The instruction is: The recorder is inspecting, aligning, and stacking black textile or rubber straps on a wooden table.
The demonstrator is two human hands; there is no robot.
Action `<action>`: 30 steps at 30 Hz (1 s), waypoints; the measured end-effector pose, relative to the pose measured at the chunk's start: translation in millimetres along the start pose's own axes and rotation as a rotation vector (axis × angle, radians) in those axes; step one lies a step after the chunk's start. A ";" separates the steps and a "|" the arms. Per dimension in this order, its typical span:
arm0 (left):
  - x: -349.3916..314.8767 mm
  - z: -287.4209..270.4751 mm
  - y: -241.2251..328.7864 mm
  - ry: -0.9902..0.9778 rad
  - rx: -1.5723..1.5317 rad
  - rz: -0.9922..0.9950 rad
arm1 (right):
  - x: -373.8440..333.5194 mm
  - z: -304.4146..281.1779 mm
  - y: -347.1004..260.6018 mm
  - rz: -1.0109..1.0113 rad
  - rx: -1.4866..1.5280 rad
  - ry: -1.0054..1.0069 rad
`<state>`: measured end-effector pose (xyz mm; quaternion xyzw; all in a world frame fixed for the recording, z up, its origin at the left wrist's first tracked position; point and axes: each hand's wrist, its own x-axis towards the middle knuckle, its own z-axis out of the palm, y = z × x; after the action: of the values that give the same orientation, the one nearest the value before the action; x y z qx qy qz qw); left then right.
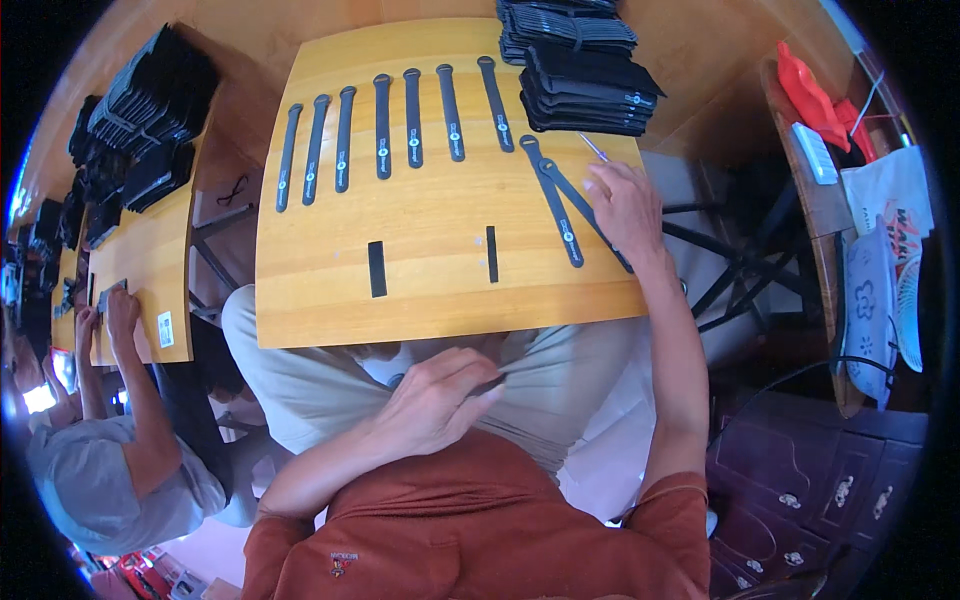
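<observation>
Two grey straps (555, 205) by right fingers (604, 182), grip unclear, left fingers (462, 372) pinching dark piece (489, 386)

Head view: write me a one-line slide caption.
Seven dark straps in a row on a wooden table, the right hand at two overlapping straps, the left hand over the lap.

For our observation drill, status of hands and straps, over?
Right hand at two overlapping grey straps. Left hand above lap, grip unclear. Black stack beyond straps.
</observation>
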<state>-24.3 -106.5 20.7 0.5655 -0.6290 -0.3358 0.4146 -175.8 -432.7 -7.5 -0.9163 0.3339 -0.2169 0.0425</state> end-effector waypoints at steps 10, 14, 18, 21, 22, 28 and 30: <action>105.2 19.5 6.0 -0.051 0.219 0.057 | -29.3 -3.6 -2.3 0.147 0.103 -0.196; 131.7 35.2 -14.3 0.015 0.360 0.076 | -38.5 -14.1 -7.2 0.182 0.124 -0.210; 145.0 49.7 -30.8 0.055 0.506 0.130 | -48.6 -16.4 -4.2 0.207 0.231 -0.176; 151.0 56.4 -38.7 0.023 0.590 0.121 | -50.2 -17.1 -4.1 0.225 0.311 -0.175; 152.3 57.9 -39.8 -0.002 0.620 0.100 | -50.5 -17.0 -3.5 0.227 0.342 -0.182; 152.2 61.7 -41.9 -0.072 0.688 0.043 | -48.9 -10.1 8.3 0.180 0.349 -0.108; 151.0 65.4 -42.6 -0.057 0.723 0.052 | -43.4 -6.6 14.4 0.201 0.387 -0.091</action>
<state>-67.3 -264.7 -24.0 0.6496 -0.7326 -0.0966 0.1786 -216.8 -416.0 -20.8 -0.8619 0.3736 -0.2300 0.2541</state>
